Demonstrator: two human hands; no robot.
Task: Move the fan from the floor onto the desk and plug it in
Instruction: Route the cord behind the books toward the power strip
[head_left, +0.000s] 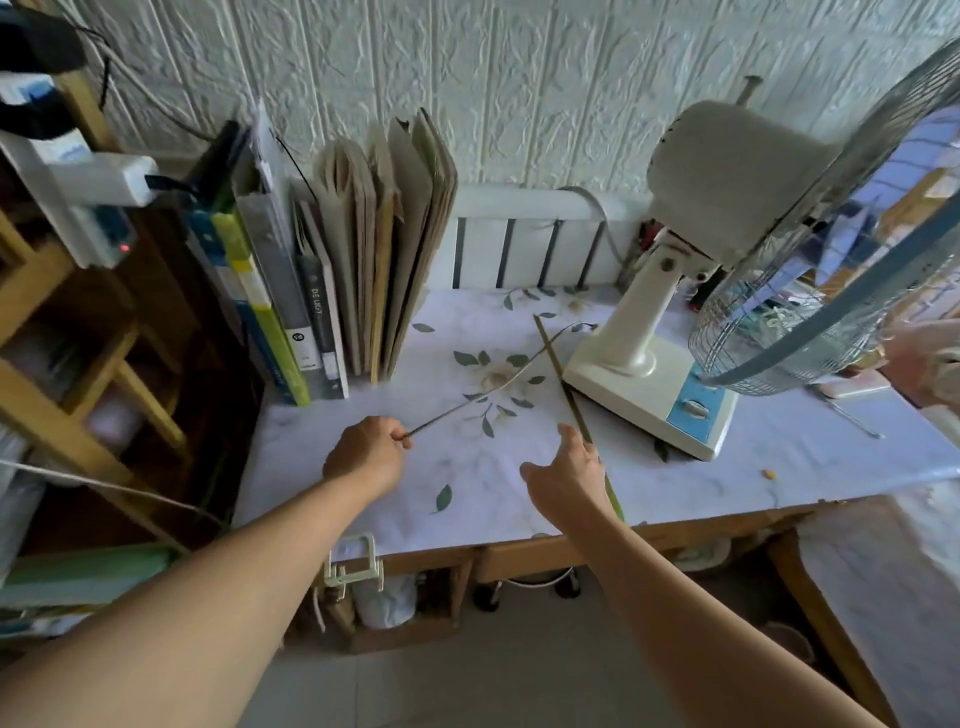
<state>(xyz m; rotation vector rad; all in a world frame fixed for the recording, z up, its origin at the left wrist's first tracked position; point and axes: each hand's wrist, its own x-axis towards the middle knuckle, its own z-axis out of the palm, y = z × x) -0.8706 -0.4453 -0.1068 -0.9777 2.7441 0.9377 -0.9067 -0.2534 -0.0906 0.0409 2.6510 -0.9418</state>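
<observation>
1. Fan (675, 312) stands upright on the table (519, 493), right of frame centre: the move is done.
2. Left hand (366, 452) grip is pinched on the fan cord (498, 382), which runs to the fan base.
3. Right hand (566, 478) grip is closed on a thin stick (561, 379).
4. Plugging in remains; the power strip (104, 182) sits at upper left.
</observation>
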